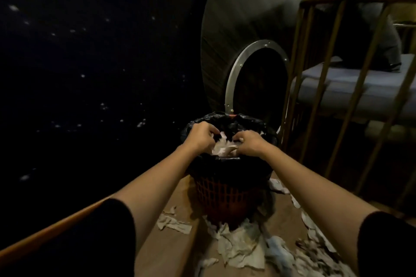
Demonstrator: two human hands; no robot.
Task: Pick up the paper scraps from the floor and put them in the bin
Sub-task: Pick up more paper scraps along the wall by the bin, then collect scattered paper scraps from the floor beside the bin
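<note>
- A wad of white paper scraps (222,147) sits at the mouth of the bin (225,189), a red lattice basket lined with a black bag (227,119) whose edge is bunched over the rim.
- The left hand (201,134) is curled over the left side of the wad, fingers bent down into the paper. The right hand (248,143) is curled over the right side in the same way. Both look closed on the paper, pressing or dropping it in; whether they grip or only push I cannot tell.
- The step in hand appears to be the deposit: a load is at the bin's opening and has not yet sunk below the rim.
- Many loose scraps on the floor (238,247) lie near the foot of the bin and spread to the near right, some touching its base.
- Far behind the bin stands a round dark panel with a metal ring (234,78); to the right are the wooden bars of a railing (333,56).
- Next, I judge, the hands must let go of the wad, draw back clear of the bag's edge without dragging it, then reach down for the nearest scraps by the base.
</note>
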